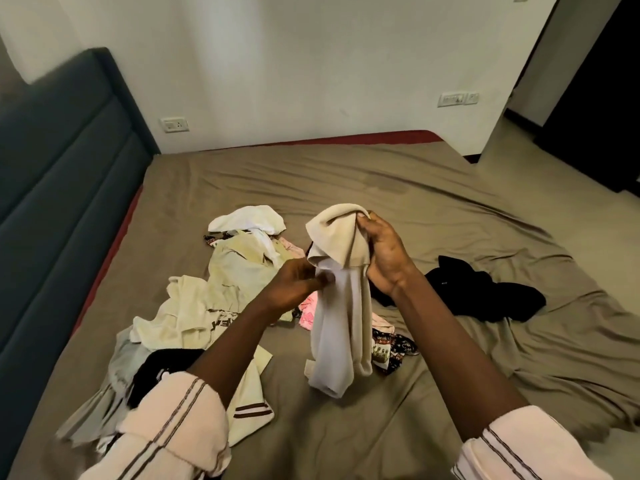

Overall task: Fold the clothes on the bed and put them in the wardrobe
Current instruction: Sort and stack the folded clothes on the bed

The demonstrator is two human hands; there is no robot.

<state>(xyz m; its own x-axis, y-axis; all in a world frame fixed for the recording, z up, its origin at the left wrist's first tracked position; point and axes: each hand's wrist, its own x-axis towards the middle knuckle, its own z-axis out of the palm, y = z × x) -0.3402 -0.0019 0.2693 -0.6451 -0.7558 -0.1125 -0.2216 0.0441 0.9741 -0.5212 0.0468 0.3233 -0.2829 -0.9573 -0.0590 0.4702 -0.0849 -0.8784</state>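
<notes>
A beige and white garment point(337, 306) hangs in the air over the bed point(398, 188), its lower end brushing the sheet. My right hand point(382, 252) grips its bunched beige top. My left hand point(299, 282) pinches the white part just below. A heap of pale yellow and white clothes point(221, 282) lies to the left, with a black piece point(156, 372) near my left sleeve. Pink and patterned pieces point(388, 344) lie behind the hanging garment. A black garment point(485, 292) lies crumpled to the right.
The olive-brown sheet is wrinkled, most of all at the right. A dark padded headboard point(59, 188) runs along the left side. A white wall with sockets point(175, 124) stands behind the bed. A dark doorway point(595, 91) opens at the far right.
</notes>
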